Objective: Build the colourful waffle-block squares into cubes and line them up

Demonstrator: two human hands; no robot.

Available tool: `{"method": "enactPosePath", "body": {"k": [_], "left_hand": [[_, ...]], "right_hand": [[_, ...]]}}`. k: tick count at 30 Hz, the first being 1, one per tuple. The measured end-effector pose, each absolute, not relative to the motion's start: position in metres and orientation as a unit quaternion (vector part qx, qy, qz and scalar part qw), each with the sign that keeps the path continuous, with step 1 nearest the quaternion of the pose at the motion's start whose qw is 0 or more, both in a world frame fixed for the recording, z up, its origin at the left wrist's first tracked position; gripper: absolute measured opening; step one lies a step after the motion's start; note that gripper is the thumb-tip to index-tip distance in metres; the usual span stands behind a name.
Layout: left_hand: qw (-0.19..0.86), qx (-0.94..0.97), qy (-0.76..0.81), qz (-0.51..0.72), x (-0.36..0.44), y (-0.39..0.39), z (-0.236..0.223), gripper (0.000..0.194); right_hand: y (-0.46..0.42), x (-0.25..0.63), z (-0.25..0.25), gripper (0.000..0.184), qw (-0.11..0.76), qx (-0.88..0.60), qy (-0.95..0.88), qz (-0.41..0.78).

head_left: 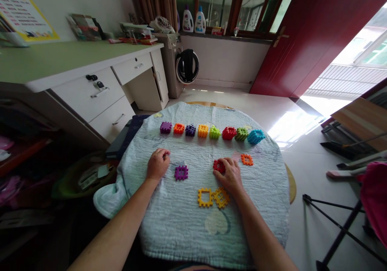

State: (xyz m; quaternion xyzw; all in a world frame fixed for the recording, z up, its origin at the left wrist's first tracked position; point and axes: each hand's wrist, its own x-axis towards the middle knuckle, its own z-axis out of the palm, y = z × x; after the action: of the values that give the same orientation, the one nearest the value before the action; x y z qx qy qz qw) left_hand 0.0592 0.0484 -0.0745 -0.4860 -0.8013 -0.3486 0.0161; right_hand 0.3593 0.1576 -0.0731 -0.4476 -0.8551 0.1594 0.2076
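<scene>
My right hand (231, 174) rests on the cloth with its fingers closed around a flat red interlocking tile (218, 166). An orange tile (247, 159) lies just right of it, and two yellow tiles (213, 197) lie joined side by side just below it. My left hand (157, 163) lies curled on the cloth and I see nothing in it. A purple tile (181, 172) sits a little to its right. A row of several built cubes (212, 132) in purple, orange, yellow, green, red and blue lines the far side.
A pale blue quilted cloth (256, 206) covers a small round table (292, 184). A white desk with drawers (99, 94) stands at the left. A washing machine (186, 65) is at the back. Dark metal stand legs (338, 230) are on the floor at the right.
</scene>
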Motion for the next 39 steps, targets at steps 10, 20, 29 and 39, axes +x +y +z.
{"method": "enactPosePath", "body": {"k": [10,20,29,39], "left_hand": [[0.024,-0.499,-0.797,-0.341,0.058,0.047,-0.077,0.017],[0.023,-0.509,-0.795,-0.330,0.060,0.047,-0.075,0.017],[0.027,-0.503,-0.799,-0.327,0.059,0.049,-0.076,0.016],[0.033,-0.505,-0.797,-0.328,0.059,0.049,-0.075,0.016]], "right_hand": [[0.156,0.359,-0.073,0.045,0.212,-0.446,-0.857,0.146],[0.153,0.357,-0.065,0.039,0.211,-0.453,-0.851,0.161],[0.152,0.358,-0.064,0.041,0.217,-0.455,-0.847,0.171],[0.173,0.363,-0.063,0.038,0.266,-0.440,-0.829,0.222]]}}
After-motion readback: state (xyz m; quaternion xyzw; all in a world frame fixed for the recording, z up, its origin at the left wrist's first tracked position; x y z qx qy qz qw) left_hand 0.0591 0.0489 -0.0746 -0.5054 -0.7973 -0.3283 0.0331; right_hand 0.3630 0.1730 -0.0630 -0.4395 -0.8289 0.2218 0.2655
